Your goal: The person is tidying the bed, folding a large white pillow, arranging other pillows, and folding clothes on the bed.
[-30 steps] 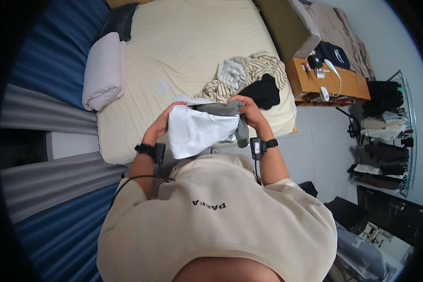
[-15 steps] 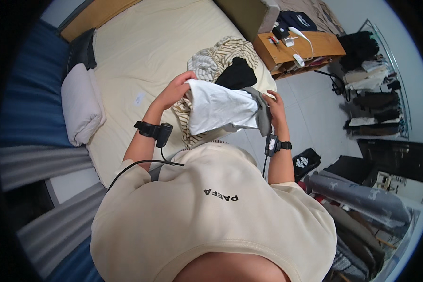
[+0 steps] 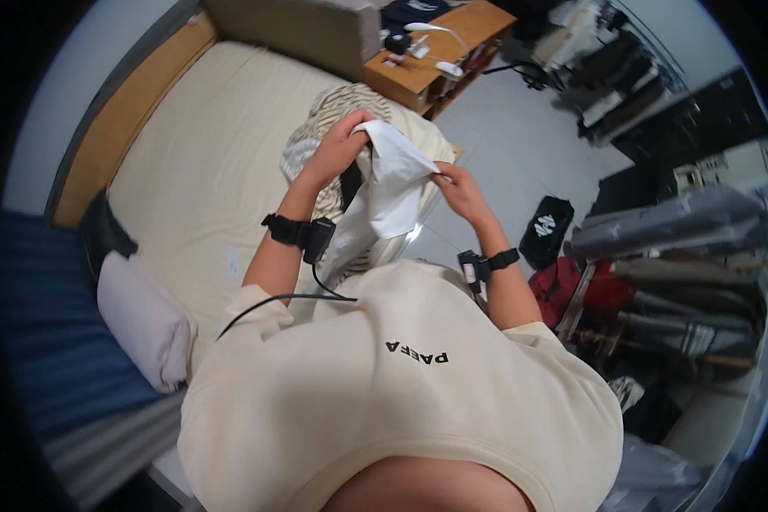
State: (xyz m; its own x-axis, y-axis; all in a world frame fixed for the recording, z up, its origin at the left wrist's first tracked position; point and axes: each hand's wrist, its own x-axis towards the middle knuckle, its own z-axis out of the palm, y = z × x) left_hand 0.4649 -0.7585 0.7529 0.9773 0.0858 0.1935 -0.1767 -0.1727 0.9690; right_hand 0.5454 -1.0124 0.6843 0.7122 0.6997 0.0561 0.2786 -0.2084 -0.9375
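A white garment (image 3: 394, 168) hangs bunched between my two hands above the near edge of the bed. My left hand (image 3: 340, 154) grips its upper left edge, with the fingers partly behind the fabric. My right hand (image 3: 461, 189) pinches the cloth at its right side and pulls it into a point. The lower part droops toward my shirt, and its exact kind is hard to make out. Behind it, a cream blanket with brown stripes (image 3: 347, 101) lies heaped on the bed. A bit of black cloth (image 3: 351, 182) shows beside my left wrist.
The bed (image 3: 205, 162) with a cream sheet spreads to the left, with a pale folded pillow (image 3: 145, 320) near its edge. A wooden desk (image 3: 478, 34) with a white lamp stands at the far right. A black bag (image 3: 547, 230) sits on the tiled floor, near clothes racks (image 3: 691, 316).
My view has turned to the right. The white garment, stretched out flat before, is now gathered and hanging down. My hands have come closer together, and the grey part no longer shows clearly.
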